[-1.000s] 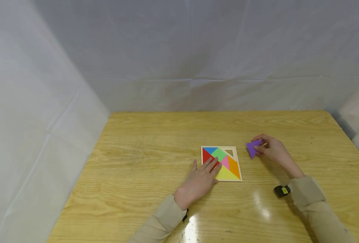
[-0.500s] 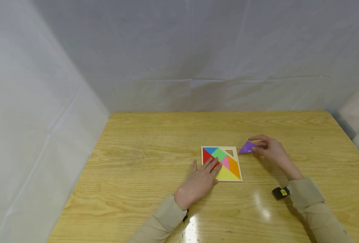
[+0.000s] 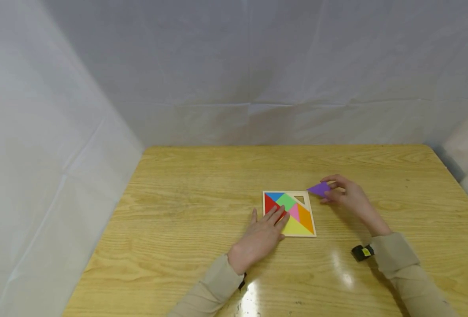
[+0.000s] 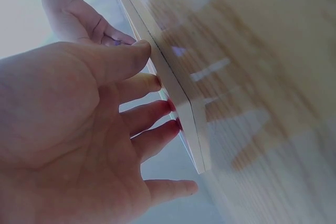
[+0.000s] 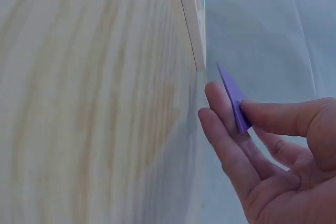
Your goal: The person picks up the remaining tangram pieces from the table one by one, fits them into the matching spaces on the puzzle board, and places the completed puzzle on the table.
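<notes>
A square wooden tangram tray (image 3: pixel 314 226) lies on the table, filled with red, blue, green, pink, orange and yellow pieces. At its far right corner a triangular gap (image 3: pixel 299 200) shows the bare bottom. My left hand (image 3: pixel 259 237) rests over the tray's near left part, fingers spread and straight; in the left wrist view its thumb (image 4: pixel 123 59) touches the tray's edge. Just right of the tray, my right hand (image 3: pixel 350 198) pinches a purple triangle tangram piece (image 3: pixel 318 189) between thumb and fingers. The right wrist view shows this purple piece (image 5: pixel 231 98) tilted and raised off the table.
The wooden table (image 3: pixel 186 198) reaches back to a grey-white cloth wall (image 3: pixel 218 88), with another cloth (image 3: pixel 39 154) along the left side. A black wrist camera (image 3: pixel 362 252) hangs by the right sleeve.
My right hand has shifted slightly left, bringing the purple triangle to the tray's far right corner. It has also turned the piece, whose point now faces left. My left hand has stayed put.
</notes>
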`<state>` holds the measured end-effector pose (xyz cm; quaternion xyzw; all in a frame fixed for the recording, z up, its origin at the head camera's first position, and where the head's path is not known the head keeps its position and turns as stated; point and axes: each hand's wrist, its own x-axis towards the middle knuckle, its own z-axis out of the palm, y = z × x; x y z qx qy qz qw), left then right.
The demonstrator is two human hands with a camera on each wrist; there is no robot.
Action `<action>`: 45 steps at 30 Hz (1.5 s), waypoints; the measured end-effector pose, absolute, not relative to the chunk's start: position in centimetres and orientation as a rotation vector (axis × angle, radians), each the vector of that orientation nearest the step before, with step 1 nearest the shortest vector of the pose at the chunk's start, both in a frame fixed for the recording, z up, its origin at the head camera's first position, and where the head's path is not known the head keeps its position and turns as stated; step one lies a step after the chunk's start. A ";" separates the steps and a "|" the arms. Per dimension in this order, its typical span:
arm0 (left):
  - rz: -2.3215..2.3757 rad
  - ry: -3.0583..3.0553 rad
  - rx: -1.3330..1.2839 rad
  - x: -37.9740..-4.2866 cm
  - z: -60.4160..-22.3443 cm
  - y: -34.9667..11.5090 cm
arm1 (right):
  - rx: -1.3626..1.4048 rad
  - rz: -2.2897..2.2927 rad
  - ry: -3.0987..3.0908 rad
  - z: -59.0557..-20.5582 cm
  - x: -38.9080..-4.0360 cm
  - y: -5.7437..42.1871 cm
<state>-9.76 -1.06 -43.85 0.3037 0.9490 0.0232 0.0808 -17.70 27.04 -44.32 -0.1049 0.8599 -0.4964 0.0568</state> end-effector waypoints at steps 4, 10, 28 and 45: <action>0.073 2.836 0.907 -9.8 -43.9 -1.1 | -0.343 -1.439 2.645 -44.4 -17.8 25.9; 0.081 2.836 0.909 -9.7 -43.9 -1.1 | -0.381 -1.266 2.738 -44.6 -18.1 24.3; 0.025 2.841 0.908 -9.6 -44.0 -1.1 | -0.298 -1.089 2.725 -44.1 -18.9 21.9; 0.049 2.828 0.893 -9.5 -43.7 -1.1 | -0.281 -1.103 2.722 -44.4 -19.4 21.8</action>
